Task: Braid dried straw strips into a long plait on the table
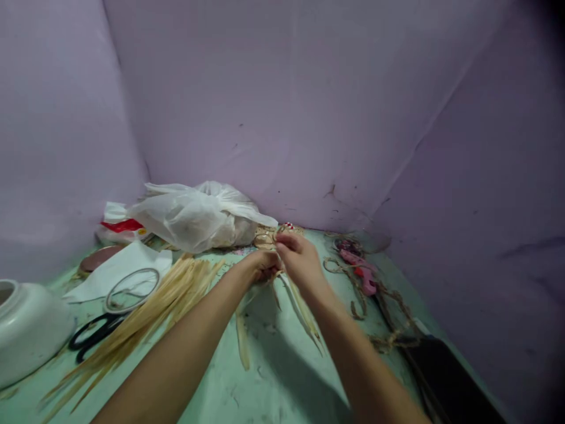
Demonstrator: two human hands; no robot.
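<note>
My left hand and my right hand meet at the far middle of a pale green table. Both are closed on a small bunch of dry straw strips that hangs down from the fingers towards me. Just behind the hands lies a tan woven straw piece with a small red and white bead on it. A loose strip rests flat on the table below my left wrist.
A long bundle of straw lies at the left over black scissors, a metal ring and white paper. A white pot stands far left. A white plastic bag sits at the back. Twine and a pink tool lie right, a black object nearer.
</note>
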